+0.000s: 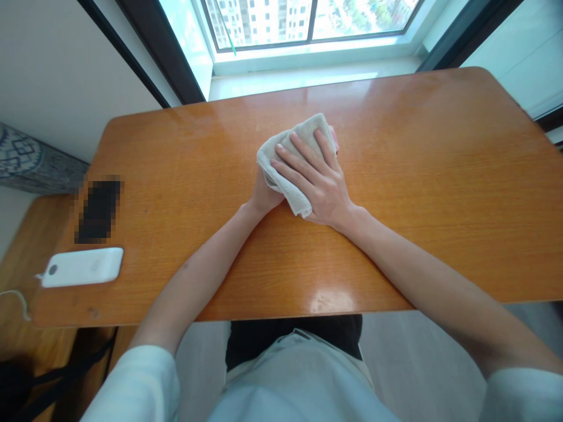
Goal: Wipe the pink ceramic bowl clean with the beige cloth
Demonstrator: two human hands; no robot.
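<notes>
pressing flat on a folded cloth (290,161) at mid-bench (417,187) with the right hand (314,181), fingers spread open, and with the left hand (263,198) tucked under the cloth's near edge, grip impossible to tell. could bunch or skid under uneven pressure; could, on a wide leftward sweep, nudge the white device (81,266) off the near edge.

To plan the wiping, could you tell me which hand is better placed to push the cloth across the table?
Probably the right hand: it lies flat on top of the cloth, fingers spread, while the left hand is mostly hidden beneath it.
</notes>
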